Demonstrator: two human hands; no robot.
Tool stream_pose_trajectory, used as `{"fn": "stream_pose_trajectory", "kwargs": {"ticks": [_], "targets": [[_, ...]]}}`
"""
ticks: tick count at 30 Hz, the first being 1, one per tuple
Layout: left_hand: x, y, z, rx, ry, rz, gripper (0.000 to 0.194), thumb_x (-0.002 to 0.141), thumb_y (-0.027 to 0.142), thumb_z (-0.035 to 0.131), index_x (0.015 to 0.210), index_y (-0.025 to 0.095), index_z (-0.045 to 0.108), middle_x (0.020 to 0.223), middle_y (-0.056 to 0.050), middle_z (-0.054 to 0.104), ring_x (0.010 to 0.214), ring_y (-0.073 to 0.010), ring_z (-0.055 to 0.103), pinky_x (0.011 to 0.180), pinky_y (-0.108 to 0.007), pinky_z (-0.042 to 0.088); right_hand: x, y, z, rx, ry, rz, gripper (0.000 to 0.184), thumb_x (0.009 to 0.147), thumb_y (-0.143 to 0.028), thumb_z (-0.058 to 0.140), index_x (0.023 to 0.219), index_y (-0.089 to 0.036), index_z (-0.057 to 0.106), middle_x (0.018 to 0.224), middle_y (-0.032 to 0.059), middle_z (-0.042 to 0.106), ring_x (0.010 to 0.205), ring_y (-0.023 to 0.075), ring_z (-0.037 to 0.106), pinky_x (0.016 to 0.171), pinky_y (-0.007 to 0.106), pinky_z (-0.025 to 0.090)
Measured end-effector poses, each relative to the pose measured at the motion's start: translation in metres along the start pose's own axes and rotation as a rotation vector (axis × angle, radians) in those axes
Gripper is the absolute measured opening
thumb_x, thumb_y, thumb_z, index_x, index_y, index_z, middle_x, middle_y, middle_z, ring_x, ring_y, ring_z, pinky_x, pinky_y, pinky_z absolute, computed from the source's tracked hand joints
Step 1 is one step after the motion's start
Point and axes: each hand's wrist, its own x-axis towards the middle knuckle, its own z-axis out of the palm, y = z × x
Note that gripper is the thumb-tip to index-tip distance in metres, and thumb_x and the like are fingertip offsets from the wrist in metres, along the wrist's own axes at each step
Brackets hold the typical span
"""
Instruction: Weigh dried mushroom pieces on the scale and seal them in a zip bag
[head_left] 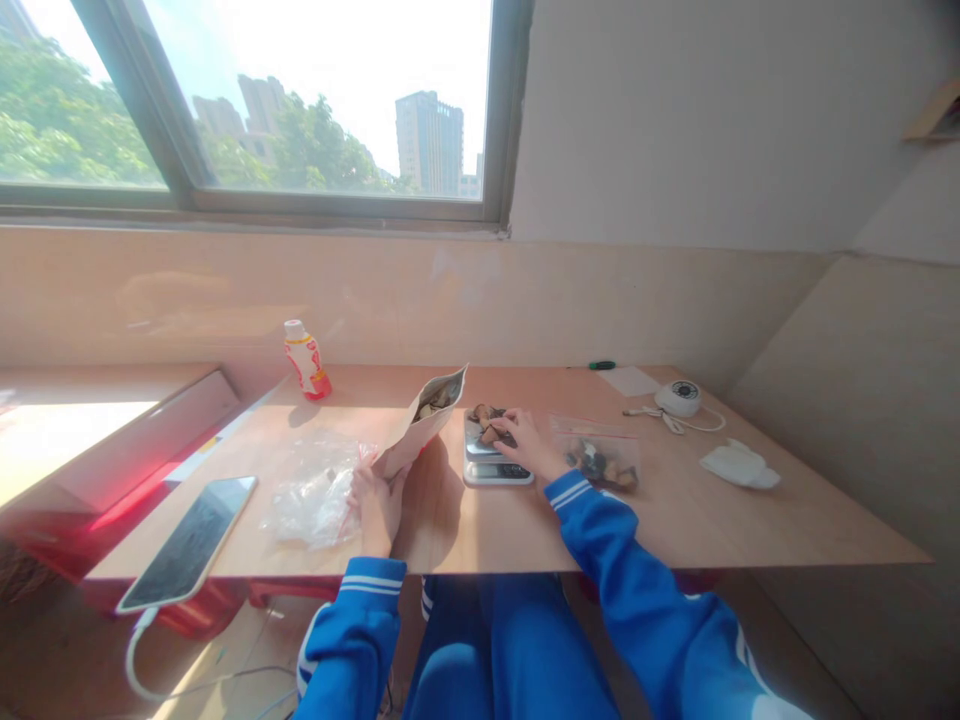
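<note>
The hands are apart: the left hand (377,508) holds a paper bag (420,425), and the right hand (529,444) touches dark dried bits (487,424) on a kitchen scale (496,470).

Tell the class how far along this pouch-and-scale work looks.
Done: dried pieces already sit on the kitchen scale, and a clear bag beside it holds more. In hand: the left hand tilts a pouch with pieces inside; the right hand touches those on the scale. Left: the pouch's contents, it seems, are not yet out.

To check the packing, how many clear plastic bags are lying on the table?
2: a crumpled one beside the left hand, and one holding dark pieces right of the kitchen scale. None seems hidden.
</note>
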Motion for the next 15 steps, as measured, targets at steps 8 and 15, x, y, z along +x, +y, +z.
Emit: {"fn": "stream_pose_trajectory", "kwargs": {"ticks": [8,15], "targets": [[0.001,0.001,-0.003,0.007,-0.032,-0.036,0.068,0.086,0.052,0.043,0.138,0.009,0.034,0.126,-0.022,0.047,0.120,-0.0371,0.044,0.098,-0.055,0.033,0.012,-0.016,-0.002,-0.015,-0.005,-0.001,0.019,0.077,-0.023,0.064,0.095,-0.020,0.059,0.101,0.0086,0.055,0.096,0.0253,0.049,0.085,0.039,0.041],[0.000,0.000,0.001,0.006,0.007,-0.030,0.072,0.084,0.053,0.045,0.137,0.006,0.033,0.124,-0.023,0.050,0.116,-0.0378,0.047,0.095,-0.053,0.035,-0.022,-0.016,-0.030,0.266,0.193,0.122,0.023,0.080,-0.033,0.059,0.098,-0.021,0.051,0.095,0.0061,0.058,0.087,0.0218,0.055,0.079,0.036,0.045]]}}
